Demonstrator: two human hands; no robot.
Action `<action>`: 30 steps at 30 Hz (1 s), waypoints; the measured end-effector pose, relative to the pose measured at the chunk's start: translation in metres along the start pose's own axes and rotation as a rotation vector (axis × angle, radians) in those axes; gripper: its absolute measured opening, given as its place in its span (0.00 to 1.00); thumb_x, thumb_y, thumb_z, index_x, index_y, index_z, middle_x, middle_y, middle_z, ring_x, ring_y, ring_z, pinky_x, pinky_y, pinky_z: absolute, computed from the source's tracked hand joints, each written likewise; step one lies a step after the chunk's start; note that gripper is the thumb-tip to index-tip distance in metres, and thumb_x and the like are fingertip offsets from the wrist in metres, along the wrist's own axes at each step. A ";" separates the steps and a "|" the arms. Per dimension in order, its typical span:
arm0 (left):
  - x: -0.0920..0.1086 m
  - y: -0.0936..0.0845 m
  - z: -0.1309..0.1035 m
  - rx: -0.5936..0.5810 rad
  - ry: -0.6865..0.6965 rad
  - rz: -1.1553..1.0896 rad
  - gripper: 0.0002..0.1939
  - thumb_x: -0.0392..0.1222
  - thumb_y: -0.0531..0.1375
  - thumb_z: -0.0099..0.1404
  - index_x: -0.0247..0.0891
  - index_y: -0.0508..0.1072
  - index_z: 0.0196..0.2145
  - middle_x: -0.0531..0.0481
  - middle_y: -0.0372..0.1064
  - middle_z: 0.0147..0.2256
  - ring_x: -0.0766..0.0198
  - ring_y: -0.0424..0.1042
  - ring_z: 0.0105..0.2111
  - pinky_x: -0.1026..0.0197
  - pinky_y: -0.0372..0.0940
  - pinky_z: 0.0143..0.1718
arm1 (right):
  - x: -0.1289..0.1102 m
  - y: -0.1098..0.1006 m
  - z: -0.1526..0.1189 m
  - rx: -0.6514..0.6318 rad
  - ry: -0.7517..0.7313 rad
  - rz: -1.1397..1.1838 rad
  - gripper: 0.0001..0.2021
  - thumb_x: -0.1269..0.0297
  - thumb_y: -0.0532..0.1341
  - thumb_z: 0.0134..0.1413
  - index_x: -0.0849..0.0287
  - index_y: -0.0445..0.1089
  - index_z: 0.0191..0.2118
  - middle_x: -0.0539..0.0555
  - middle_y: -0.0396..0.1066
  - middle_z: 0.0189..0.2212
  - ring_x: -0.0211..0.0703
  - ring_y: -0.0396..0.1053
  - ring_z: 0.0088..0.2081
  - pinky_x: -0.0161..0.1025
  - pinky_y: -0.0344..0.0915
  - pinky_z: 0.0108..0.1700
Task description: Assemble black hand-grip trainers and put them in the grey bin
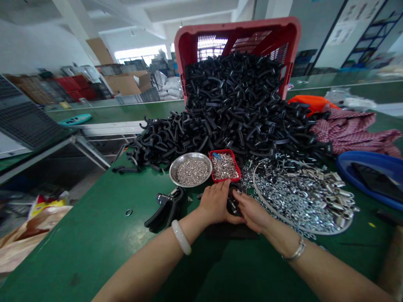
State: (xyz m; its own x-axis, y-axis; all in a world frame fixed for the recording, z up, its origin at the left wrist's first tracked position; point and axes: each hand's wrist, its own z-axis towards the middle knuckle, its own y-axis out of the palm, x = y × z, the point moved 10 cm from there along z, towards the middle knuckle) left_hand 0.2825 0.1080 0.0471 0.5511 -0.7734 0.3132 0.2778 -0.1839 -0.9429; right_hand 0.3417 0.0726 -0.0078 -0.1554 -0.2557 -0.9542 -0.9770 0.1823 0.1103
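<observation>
My left hand (216, 204) and my right hand (252, 211) meet over a dark flat block on the green table. Both close around a black plastic hand-grip part (232, 204) with small shiny metal pieces on it; my fingers hide much of it. To the left of my left hand lie black hand grippers (168, 209) with springs fitted at the top. Just beyond my hands stand a red basket (238, 176) of small metal pins and a steel bowl (172, 176) of tiny metal parts. A single metal ring (129, 212) lies farther left.
A red crate (236, 27) tips a heap of black handles (239, 113) onto the table. At right, a round tray (262, 197) bears springs and metal bits. A blue basin (349, 161) holds a dark flat object; a checked cloth (355, 130) lies behind it.
</observation>
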 end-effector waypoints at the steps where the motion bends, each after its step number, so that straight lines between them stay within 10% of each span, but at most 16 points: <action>1: -0.002 0.001 0.002 -0.018 0.028 -0.008 0.57 0.69 0.59 0.37 0.31 0.50 0.58 0.33 0.58 0.53 0.44 0.59 0.51 0.47 0.54 0.50 | 0.001 -0.001 0.002 -0.079 0.038 -0.183 0.20 0.49 0.46 0.58 0.59 0.65 0.38 0.54 0.71 0.26 0.40 0.69 0.26 0.36 0.64 0.26; 5: 0.003 0.004 0.010 -0.079 0.180 0.000 0.56 0.67 0.61 0.35 0.34 0.53 0.57 0.37 0.60 0.51 0.46 0.60 0.50 0.49 0.53 0.50 | -0.058 -0.035 0.026 0.052 -0.188 -1.131 0.20 0.52 0.47 0.57 0.58 0.69 0.27 0.54 0.71 0.22 0.41 0.68 0.25 0.36 0.62 0.27; 9: 0.013 0.021 0.014 -0.153 0.262 0.085 0.57 0.69 0.61 0.33 0.34 0.55 0.57 0.37 0.61 0.51 0.45 0.61 0.48 0.48 0.53 0.50 | -0.105 -0.024 0.069 0.168 -0.334 -1.621 0.08 0.66 0.56 0.50 0.56 0.73 0.32 0.56 0.73 0.35 0.46 0.69 0.38 0.39 0.63 0.36; 15: 0.009 0.013 0.009 -0.124 0.299 -0.016 0.56 0.71 0.59 0.36 0.36 0.54 0.58 0.39 0.58 0.54 0.47 0.58 0.52 0.50 0.52 0.52 | -0.096 -0.003 0.114 0.096 -0.262 -1.627 0.04 0.71 0.61 0.42 0.62 0.74 0.26 0.62 0.73 0.29 0.52 0.70 0.34 0.40 0.62 0.33; 20: -0.049 -0.028 0.044 0.032 -0.114 0.070 0.20 0.54 0.51 0.61 0.43 0.69 0.46 0.45 0.68 0.43 0.55 0.66 0.45 0.55 0.60 0.44 | -0.098 -0.020 0.113 0.161 -0.326 -1.502 0.07 0.67 0.58 0.46 0.60 0.74 0.31 0.58 0.73 0.31 0.46 0.69 0.36 0.37 0.60 0.35; 30: -0.067 -0.010 0.098 -0.145 -0.241 0.181 0.10 0.43 0.57 0.57 0.39 0.74 0.36 0.40 0.72 0.38 0.51 0.70 0.40 0.53 0.62 0.40 | -0.103 -0.031 0.104 0.149 -0.421 -1.262 0.13 0.64 0.52 0.54 0.61 0.74 0.29 0.51 0.72 0.25 0.38 0.66 0.29 0.33 0.56 0.30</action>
State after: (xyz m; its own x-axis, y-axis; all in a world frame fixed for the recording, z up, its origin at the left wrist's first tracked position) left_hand 0.3195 0.2211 0.0462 0.7566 -0.6387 0.1402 0.0527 -0.1542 -0.9866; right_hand 0.4028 0.1921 0.0579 0.9184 -0.0193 -0.3952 -0.3884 0.1472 -0.9097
